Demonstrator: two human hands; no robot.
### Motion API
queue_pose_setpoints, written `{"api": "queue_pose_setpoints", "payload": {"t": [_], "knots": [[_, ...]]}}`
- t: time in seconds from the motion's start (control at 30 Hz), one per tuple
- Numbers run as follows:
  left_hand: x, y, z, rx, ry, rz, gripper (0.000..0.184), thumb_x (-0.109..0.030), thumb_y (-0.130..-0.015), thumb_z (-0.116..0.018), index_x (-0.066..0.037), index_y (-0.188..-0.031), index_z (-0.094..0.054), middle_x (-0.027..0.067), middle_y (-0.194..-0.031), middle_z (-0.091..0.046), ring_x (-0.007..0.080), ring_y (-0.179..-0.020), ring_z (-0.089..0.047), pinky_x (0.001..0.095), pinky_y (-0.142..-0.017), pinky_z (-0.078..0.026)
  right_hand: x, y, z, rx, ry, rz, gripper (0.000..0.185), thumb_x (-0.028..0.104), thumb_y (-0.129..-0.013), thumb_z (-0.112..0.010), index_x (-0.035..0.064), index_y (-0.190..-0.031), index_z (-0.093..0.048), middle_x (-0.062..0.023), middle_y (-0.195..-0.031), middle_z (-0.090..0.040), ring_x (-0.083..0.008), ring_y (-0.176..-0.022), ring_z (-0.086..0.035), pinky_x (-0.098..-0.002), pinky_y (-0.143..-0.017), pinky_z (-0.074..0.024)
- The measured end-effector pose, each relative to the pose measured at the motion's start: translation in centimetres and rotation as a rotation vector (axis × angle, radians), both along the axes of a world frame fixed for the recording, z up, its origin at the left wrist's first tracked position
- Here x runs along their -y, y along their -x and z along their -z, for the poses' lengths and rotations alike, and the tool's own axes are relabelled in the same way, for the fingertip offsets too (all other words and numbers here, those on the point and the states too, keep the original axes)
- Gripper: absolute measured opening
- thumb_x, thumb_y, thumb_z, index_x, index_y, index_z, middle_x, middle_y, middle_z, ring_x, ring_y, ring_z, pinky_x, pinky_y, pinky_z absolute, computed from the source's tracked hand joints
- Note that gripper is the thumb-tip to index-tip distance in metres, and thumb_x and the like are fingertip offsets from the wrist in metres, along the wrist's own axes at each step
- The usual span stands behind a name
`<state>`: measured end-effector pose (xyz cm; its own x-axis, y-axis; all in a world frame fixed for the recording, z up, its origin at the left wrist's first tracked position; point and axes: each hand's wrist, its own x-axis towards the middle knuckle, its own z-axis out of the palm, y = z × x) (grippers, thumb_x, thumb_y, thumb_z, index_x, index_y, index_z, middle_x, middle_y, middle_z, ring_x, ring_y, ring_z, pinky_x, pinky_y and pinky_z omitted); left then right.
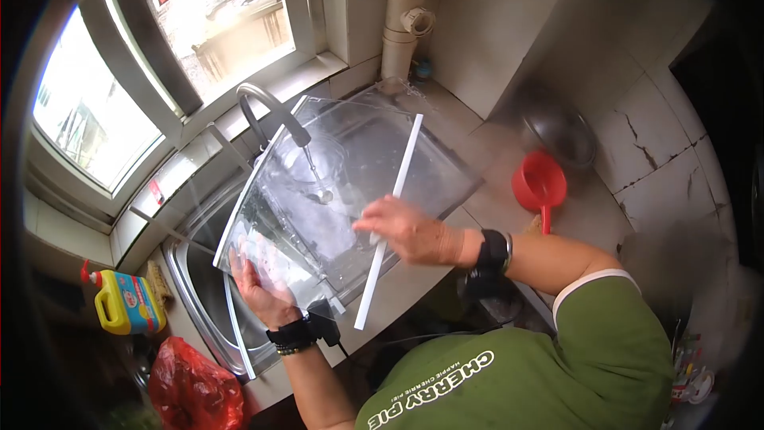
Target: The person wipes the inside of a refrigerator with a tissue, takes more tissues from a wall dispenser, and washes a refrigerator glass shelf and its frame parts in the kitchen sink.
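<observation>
A clear glass shelf panel (358, 143) with white edge strips is tilted over the metal sink (187, 271). My left hand (267, 291) grips its lower left edge, with some fingers showing through the glass. Curled over the panel by the right white strip (390, 219) is my right hand (414, 231). Its fingers are closed, and a small pale bit shows under them; what they hold is not clear. Water runs from the curved faucet (278, 107) above the panel. Through the glass, a round clear shape is visible below the stream.
A red dipper (541, 179) lies on the right counter in front of a metal bowl (561, 127). At left stand a yellow detergent bottle (131, 302) and a red plastic bag (195, 386). The window (215, 16) and a pipe (402, 24) border the back.
</observation>
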<state>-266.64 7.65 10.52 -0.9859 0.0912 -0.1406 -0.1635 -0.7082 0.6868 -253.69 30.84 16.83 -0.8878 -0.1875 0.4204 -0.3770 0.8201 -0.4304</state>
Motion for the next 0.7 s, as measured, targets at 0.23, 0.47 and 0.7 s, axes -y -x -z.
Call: {"api": "queue_pose_setpoints", "payload": {"t": [0.23, 0.47, 0.7], "knots": [[1.2, 0.6, 1.8, -0.025, -0.088, 0.040, 0.052, -0.006, -0.095, -0.033, -0.003, -0.142, -0.011, 0.0177, -0.141, -0.033, 0.0360, -0.125, -0.040, 0.0415, -0.099, -0.042, -15.8, 8.2, 3.4, -0.038, -0.243, 0.438, 0.034, -0.005, -0.075, -0.051, 0.0058, -0.106, -0.061, -0.0121, -0.099, -0.052, -0.0299, -0.093, -0.050, -0.0379, -0.089, -0.0407], [1.3, 0.8, 1.1, 0.026, -0.111, 0.017, 0.051, -0.005, -0.094, -0.034, -0.003, -0.141, -0.016, 0.0171, -0.140, -0.035, 0.0338, -0.120, -0.046, 0.0398, -0.096, -0.045, -19.0, 10.2, 4.9, 0.097, 0.247, 0.608, 0.029, 0.001, -0.074, -0.052, 0.0003, -0.101, -0.064, -0.0176, -0.092, -0.066, -0.0300, -0.088, -0.063, -0.0347, -0.081, -0.0479], [1.8, 1.0, -0.1, 0.046, -0.108, 0.092, 0.051, -0.007, -0.094, -0.038, -0.005, -0.142, -0.020, 0.0152, -0.138, -0.039, 0.0307, -0.117, -0.048, 0.0400, -0.092, -0.046, -19.5, 8.9, 1.5, 0.644, 0.544, 0.478, 0.037, 0.039, -0.082, -0.063, 0.0042, -0.097, -0.066, 0.0037, -0.072, -0.055, -0.0064, -0.063, -0.046, -0.0215, -0.055, -0.0368]]}}
